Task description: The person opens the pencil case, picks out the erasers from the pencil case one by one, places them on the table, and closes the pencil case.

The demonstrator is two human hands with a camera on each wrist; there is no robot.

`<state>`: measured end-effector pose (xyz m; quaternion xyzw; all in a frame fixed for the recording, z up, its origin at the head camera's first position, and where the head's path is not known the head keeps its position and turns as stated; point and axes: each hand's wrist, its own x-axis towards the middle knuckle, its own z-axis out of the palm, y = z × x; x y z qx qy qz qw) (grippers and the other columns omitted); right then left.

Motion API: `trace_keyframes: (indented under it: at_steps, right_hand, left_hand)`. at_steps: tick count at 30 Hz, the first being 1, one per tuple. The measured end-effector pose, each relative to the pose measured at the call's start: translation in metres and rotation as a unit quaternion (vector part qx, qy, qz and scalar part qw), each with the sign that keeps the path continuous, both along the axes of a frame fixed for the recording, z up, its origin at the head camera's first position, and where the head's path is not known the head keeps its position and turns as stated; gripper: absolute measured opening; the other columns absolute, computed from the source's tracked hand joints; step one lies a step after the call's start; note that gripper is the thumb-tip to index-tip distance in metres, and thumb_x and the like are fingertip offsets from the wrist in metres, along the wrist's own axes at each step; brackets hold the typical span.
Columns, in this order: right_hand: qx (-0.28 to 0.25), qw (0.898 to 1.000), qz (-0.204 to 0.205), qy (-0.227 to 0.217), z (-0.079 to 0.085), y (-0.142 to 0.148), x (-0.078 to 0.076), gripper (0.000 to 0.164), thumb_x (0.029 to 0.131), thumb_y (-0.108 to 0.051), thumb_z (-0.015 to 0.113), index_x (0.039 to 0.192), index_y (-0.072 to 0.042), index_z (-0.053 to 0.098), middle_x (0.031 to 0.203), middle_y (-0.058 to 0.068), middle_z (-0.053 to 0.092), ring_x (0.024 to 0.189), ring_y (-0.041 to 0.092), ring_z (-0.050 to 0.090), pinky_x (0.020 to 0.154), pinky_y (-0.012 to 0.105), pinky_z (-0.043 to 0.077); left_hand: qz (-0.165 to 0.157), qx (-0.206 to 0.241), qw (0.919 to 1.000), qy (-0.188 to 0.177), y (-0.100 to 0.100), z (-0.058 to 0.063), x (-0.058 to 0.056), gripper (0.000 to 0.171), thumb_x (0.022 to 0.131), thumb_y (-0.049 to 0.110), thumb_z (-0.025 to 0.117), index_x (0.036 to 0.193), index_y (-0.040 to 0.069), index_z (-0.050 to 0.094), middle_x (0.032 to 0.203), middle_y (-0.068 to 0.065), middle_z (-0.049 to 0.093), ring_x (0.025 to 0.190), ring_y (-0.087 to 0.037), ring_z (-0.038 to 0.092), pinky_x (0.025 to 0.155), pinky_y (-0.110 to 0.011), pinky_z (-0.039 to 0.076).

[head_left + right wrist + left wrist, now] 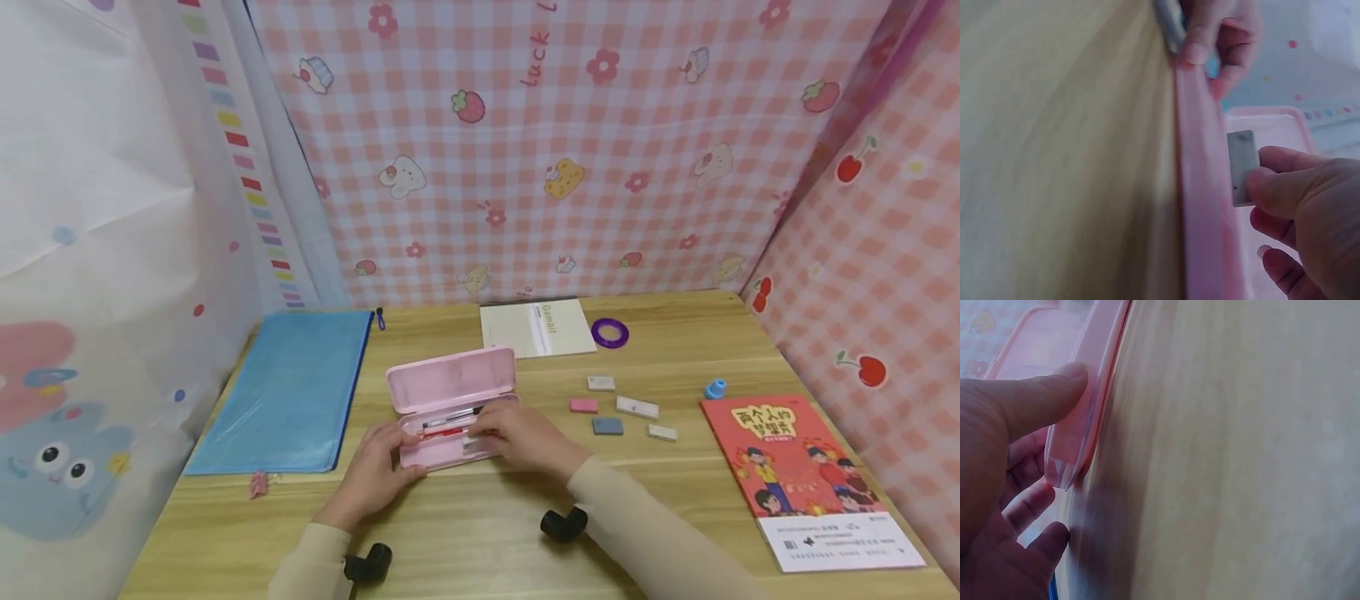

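Observation:
A pink pencil case (450, 381) lies on the table with its lid raised, holding a red pen (444, 434) and a clear pen with a dark end (459, 415). My left hand (372, 472) grips the case's left end; its thumb (1054, 397) presses the front wall in the left wrist view. Over the case's right half, my right hand (521, 435) pinches a whitish eraser (1243, 167) between thumb and fingers. The right wrist view shows the eraser just behind the front wall. Fingers partly hide the case's right end.
Several erasers lie right of the case, including a pink one (583, 406) and a grey-blue one (607, 426). Farther right are a red book (783, 467) and blue cap-like piece (716, 389). A notebook (502, 327), purple tape roll (610, 333) and blue folder (285, 392) surround the case.

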<state>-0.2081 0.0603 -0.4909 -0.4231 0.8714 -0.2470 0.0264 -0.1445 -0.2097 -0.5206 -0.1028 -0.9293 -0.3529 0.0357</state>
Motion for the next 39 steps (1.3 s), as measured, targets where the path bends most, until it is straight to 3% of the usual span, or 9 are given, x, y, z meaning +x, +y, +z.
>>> trace_keyframes:
  at_steps: [3,7,12,17,24,39]
  right_hand:
    - [-0.046,0.997,-0.039,-0.037,0.008,0.031,-0.001,0.021,0.092,-0.012,0.065,0.111,-0.017,0.072,0.111,-0.004,0.067,0.104,0.013,0.061,0.092,0.032,0.050]
    - [-0.080,0.991,-0.106,-0.035,0.019,0.091,-0.014,0.021,0.088,-0.006,0.069,0.107,-0.015,0.073,0.104,-0.003,0.069,0.095,0.014,0.063,0.082,0.033,0.054]
    - [-0.029,0.978,-0.203,-0.040,0.023,0.171,-0.036,0.018,0.091,-0.007,0.065,0.106,-0.013,0.073,0.102,0.001,0.069,0.093,0.020,0.062,0.079,0.041,0.053]
    - [0.001,0.970,-0.240,-0.028,0.019,0.220,-0.051,0.018,0.090,-0.001,0.063,0.104,-0.008,0.073,0.101,0.009,0.069,0.089,0.025,0.061,0.077,0.045,0.051]
    - [0.012,0.961,-0.267,-0.066,0.005,0.237,-0.050,0.017,0.091,-0.005,0.064,0.105,-0.009,0.074,0.106,0.013,0.068,0.097,0.031,0.062,0.082,0.050,0.051]
    - [0.011,0.957,-0.281,-0.073,-0.008,0.234,-0.052,0.020,0.093,-0.007,0.062,0.110,-0.008,0.072,0.109,0.015,0.067,0.100,0.032,0.061,0.086,0.052,0.049]
  left_hand:
    - [-0.001,0.001,1.0000,0.000,0.002,0.000,0.000,0.036,0.074,0.020,0.084,0.103,0.007,0.069,0.127,-0.010,0.060,0.126,-0.029,0.042,0.110,-0.047,0.032]
    - [0.004,-0.001,1.0000,-0.004,0.002,0.001,0.000,0.035,0.074,0.020,0.084,0.103,0.007,0.069,0.125,-0.010,0.060,0.126,-0.029,0.042,0.110,-0.047,0.033]
    - [0.003,-0.004,1.0000,-0.004,0.002,0.002,0.001,0.035,0.074,0.020,0.084,0.103,0.006,0.069,0.124,-0.010,0.061,0.125,-0.028,0.043,0.109,-0.046,0.033]
    - [0.004,-0.006,1.0000,-0.005,0.002,0.002,0.001,0.035,0.074,0.019,0.085,0.103,0.006,0.069,0.125,-0.010,0.061,0.125,-0.028,0.043,0.109,-0.046,0.034]
    - [0.006,-0.012,0.9999,-0.007,0.002,0.003,0.000,0.036,0.074,0.021,0.085,0.104,0.007,0.069,0.127,-0.010,0.060,0.125,-0.028,0.043,0.109,-0.047,0.034]
    - [0.009,-0.019,0.9997,-0.008,0.003,0.003,0.000,0.037,0.073,0.021,0.085,0.104,0.008,0.069,0.126,-0.009,0.061,0.125,-0.028,0.043,0.110,-0.047,0.033]
